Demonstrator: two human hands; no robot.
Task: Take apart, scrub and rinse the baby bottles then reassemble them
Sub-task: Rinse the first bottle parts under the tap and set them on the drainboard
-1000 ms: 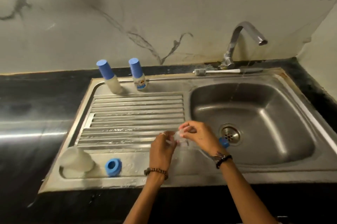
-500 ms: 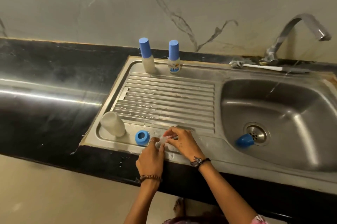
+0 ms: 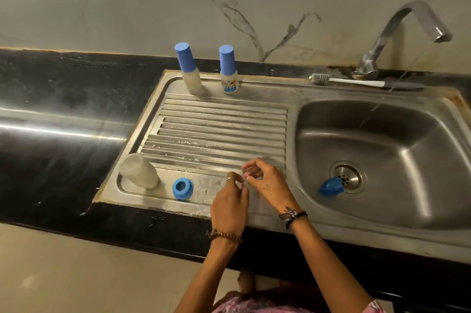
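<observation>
A: Near field. The left hand [image 3: 229, 204] and right hand [image 3: 267, 182] are held together over the front edge of the drainboard [image 3: 219, 129]; a small clear teat [image 3: 248, 175] is pinched between the fingertips of both.

B: Noted. To the left of the hands?

A: A blue screw ring [image 3: 182, 188] is seen lying just beside the left hand; further left an uncapped bottle body [image 3: 139, 171] is stood mouth down.

B: To the right?

A: A blue cap [image 3: 330, 186] is found tipped over in the basin [image 3: 407, 172], touching the drain.

B: Far side?

A: Beyond the hands, two capped bottles, [image 3: 189, 69] and [image 3: 227, 69], are stood upright at the back rim. A brush [image 3: 356, 81] is laid beneath the tap [image 3: 405, 32].
</observation>
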